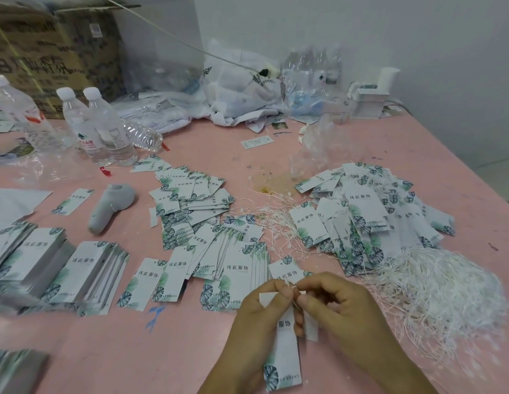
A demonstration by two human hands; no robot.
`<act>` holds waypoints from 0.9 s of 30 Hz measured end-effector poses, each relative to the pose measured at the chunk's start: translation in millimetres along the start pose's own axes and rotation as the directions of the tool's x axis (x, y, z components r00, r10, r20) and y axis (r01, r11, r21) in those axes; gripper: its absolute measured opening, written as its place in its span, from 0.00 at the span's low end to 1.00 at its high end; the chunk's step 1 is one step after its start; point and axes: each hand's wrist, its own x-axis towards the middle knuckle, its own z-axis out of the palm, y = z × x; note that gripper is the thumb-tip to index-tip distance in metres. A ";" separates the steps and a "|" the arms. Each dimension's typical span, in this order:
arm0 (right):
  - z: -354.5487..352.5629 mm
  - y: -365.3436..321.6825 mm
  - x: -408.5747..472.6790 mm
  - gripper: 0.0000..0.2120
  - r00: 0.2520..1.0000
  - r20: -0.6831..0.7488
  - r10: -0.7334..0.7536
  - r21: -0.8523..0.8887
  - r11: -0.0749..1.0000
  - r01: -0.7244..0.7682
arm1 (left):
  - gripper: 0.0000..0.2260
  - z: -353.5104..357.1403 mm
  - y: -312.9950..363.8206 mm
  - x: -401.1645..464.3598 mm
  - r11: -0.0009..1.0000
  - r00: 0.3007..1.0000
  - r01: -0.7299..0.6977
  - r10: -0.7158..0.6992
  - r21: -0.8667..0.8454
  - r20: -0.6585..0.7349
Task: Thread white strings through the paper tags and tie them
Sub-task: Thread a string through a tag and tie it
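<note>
At the lower centre, the left hand [264,305] is gripping a leaf-printed paper tag [284,356] hanging below it, while the right hand [333,302] is pinching a white string [295,301] at the tag's top edge.

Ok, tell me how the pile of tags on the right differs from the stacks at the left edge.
The right pile of tags lies loose and jumbled, with white strings running through it; the left stacks of tags are neat, squared-up blocks with no strings visible. The right pile lies beside the heap of white strings; the left stacks sit near the grey device. Both show the same leaf print.
</note>
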 end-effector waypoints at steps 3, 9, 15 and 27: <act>-2.1 3.1 -0.2 0.11 1.000 -0.017 -0.005 -0.090 0.996 0.004 | 0.11 -1.4 -1.0 0.2 1.000 1.000 0.000 0.000 -0.002 0.000; -12.8 6.1 4.3 0.05 0.986 -0.163 -0.017 -0.048 0.999 0.010 | 0.11 1.2 -1.8 1.4 0.997 1.000 -0.028 0.028 0.074 0.006; -41.4 13.5 7.5 0.13 0.886 -0.464 -0.004 -0.335 0.927 -0.171 | 0.08 0.8 -0.8 0.1 0.998 0.999 -0.032 0.032 0.059 0.010; 21.6 10.1 -2.1 0.21 0.988 -0.133 0.073 -0.075 0.994 -0.083 | 0.10 0.3 -3.7 3.7 0.997 0.996 -0.078 0.077 -0.021 -0.051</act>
